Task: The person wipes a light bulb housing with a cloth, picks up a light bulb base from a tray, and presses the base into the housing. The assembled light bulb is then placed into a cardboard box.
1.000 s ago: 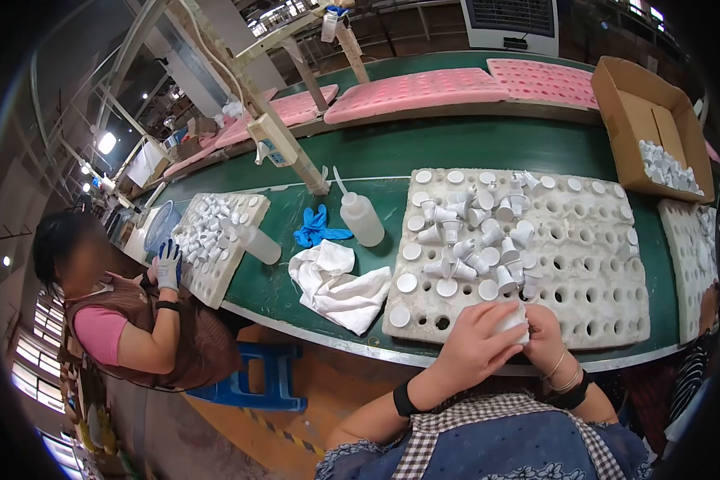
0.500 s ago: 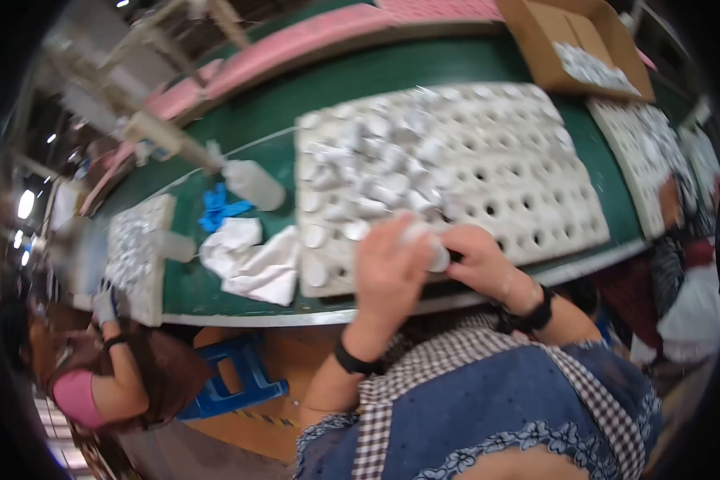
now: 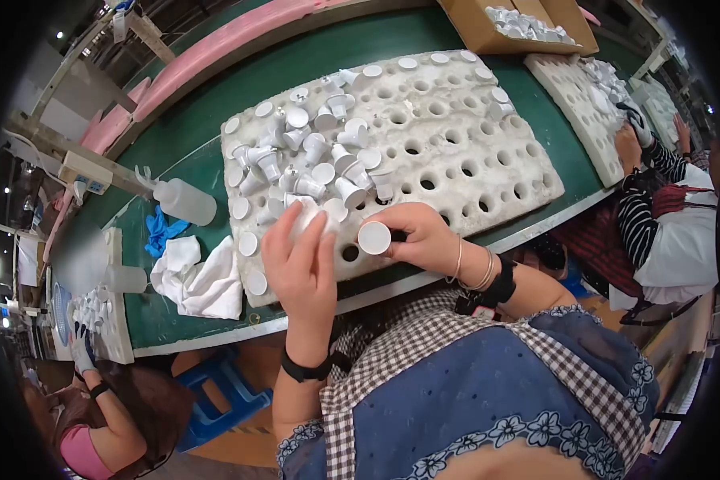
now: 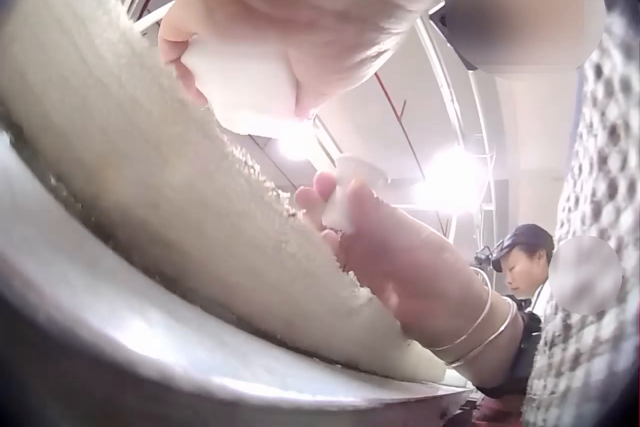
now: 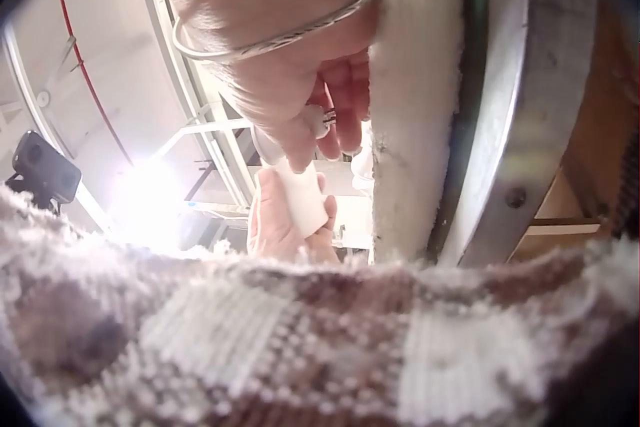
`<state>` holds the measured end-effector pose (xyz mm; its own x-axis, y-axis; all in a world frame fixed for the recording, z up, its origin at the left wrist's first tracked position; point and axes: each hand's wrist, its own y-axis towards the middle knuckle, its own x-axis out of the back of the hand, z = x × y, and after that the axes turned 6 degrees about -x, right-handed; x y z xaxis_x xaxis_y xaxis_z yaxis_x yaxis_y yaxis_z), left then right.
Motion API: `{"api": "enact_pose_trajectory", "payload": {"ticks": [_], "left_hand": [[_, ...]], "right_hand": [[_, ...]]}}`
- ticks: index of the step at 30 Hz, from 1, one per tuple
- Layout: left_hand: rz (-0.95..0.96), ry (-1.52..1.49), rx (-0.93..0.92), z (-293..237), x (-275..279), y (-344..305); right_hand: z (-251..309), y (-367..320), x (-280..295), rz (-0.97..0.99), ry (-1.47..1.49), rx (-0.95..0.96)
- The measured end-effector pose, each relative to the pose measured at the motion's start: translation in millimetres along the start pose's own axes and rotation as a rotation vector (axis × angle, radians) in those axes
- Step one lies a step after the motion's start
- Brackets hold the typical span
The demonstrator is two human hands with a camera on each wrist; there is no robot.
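My right hand [image 3: 424,240] pinches a white spotlight bulb [image 3: 374,238] near the foam board's front edge, its flat round face turned up toward the head camera. Small pins show at the bulb's narrow end in the right wrist view. To its left, my left hand [image 3: 300,268] is raised over the board's near edge. A white sponge-like block [image 4: 245,87] sits in the left hand's grip, between thumb and fingers. Behind both hands, a heap of similar bulbs [image 3: 316,148] lies on the holed white foam board [image 3: 488,188], and several more sit face up in its holes.
A white cloth [image 3: 204,280], a blue glove [image 3: 162,232] and a squeeze bottle [image 3: 186,202] lie left of the board. A cardboard box [image 3: 464,28] of bulbs stands at the back. Other people work at boards on either side; a blue stool [image 3: 216,396] stands left.
The hands have drawn apart; the bulb, earlier mostly covered between them, now shows its face in the right hand. The head view has swung rightward, shifting the whole scene left.
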<state>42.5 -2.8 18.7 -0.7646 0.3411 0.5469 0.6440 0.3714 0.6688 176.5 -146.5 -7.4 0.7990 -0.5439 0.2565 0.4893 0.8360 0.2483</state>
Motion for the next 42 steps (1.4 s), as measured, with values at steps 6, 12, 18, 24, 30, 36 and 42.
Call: {"api": "enact_pose_trajectory", "payload": {"ticks": [6,12,18,24,30,36,42], "left_hand": [[0.226,-0.024,-0.280,-19.6,-5.9,-4.2],[0.034,0.054,-0.076,3.3,7.7,-2.8],[0.140,-0.005,-0.253,-1.1,-5.2,-8.9],[0.034,0.038,-0.077,6.0,7.1,-7.3],[0.135,-0.137,-0.150,-0.2,1.3,-12.2],[0.127,-0.231,-0.110,-3.2,-1.3,-17.2],[0.024,-0.288,0.065,4.0,4.3,-24.2]], "right_hand": [[-6.3,4.2,4.4,0.067,-0.137,0.050],[-6.8,2.4,-0.2,0.034,0.029,-0.033],[-3.6,1.9,1.6,0.062,-0.067,-0.055],[6.6,7.5,1.9,0.069,-0.113,-0.002],[19.0,-7.4,3.7,0.100,0.004,-0.204],[17.6,-3.3,12.5,0.117,0.607,-0.421],[34.9,9.5,11.0,0.025,0.575,-0.488]]}}
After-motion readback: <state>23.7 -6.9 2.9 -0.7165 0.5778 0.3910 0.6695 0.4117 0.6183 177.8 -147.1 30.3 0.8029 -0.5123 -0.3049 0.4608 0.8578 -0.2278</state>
